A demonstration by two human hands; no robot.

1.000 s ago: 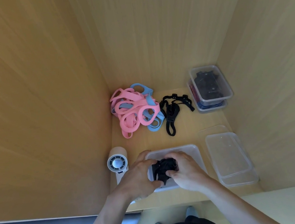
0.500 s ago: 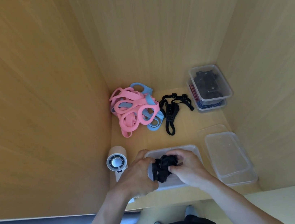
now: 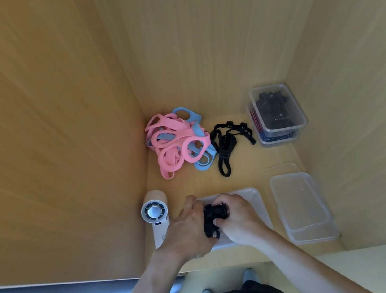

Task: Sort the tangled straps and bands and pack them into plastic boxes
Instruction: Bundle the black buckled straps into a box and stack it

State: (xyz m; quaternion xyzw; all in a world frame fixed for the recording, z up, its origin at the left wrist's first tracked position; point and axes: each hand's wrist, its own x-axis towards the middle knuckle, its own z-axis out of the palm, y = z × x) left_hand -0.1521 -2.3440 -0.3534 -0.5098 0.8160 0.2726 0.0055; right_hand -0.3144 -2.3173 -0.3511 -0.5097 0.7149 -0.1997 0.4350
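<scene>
A bunched black strap (image 3: 213, 220) sits between my two hands, over a clear plastic box (image 3: 251, 196) at the near edge of the shelf. My left hand (image 3: 189, 231) grips its left side, and my right hand (image 3: 238, 218) pinches its right side with curled fingers. Farther back lies a tangle of pink and blue bands (image 3: 179, 143). Beside that tangle on the right is another loose black strap (image 3: 226, 145).
Two stacked clear boxes (image 3: 279, 112) with dark straps inside stand at the back right. An empty clear box (image 3: 302, 208) on a lid sits at the near right. A small white handheld fan (image 3: 155, 211) lies at the left. Wooden walls close in on three sides.
Both hands have stayed over the near box, working the black strap into a tighter bundle. My right hand's fingers have shifted around it slightly.
</scene>
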